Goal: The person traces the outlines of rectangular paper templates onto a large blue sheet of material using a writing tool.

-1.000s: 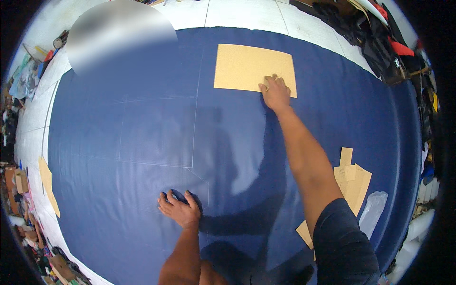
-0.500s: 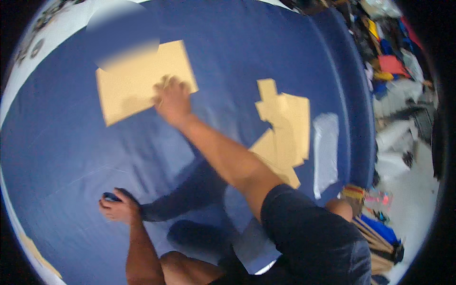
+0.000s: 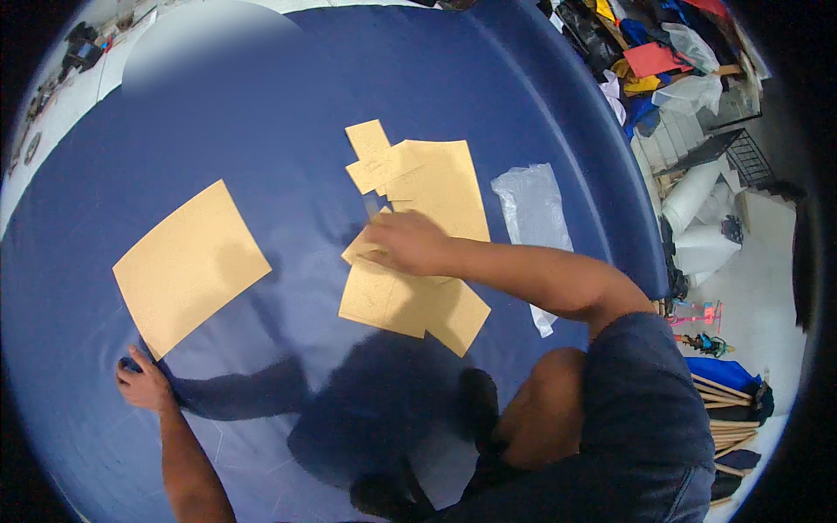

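Observation:
A large tan card sheet (image 3: pixel 192 261) lies flat on dark blue fabric (image 3: pixel 261 148) at the left. Just below its lower corner, my left hand (image 3: pixel 144 381) rests on the fabric with its fingers curled; a dark gap shows between thumb and fingers, and I cannot make out anything held there. My right hand (image 3: pixel 405 244) is closed over a pile of overlapping tan card pieces (image 3: pixel 449 179) in the middle. A small, pale, blurred thing (image 3: pixel 373 205) shows just beyond its fingers; whether the hand holds it is unclear.
A crumpled clear plastic bag (image 3: pixel 532 205) lies right of the card pieces. The fabric has a raised fold (image 3: pixel 558 113) at the right. Beyond it are heaped coloured scraps (image 3: pixel 654 61), white rolls (image 3: pixel 697 248) and wooden sticks (image 3: pixel 732 427).
My right hand has left the large card sheet and come over to the card pile. The view has shifted, so cards and bag appear further left. My left hand is now nearer the sheet's corner.

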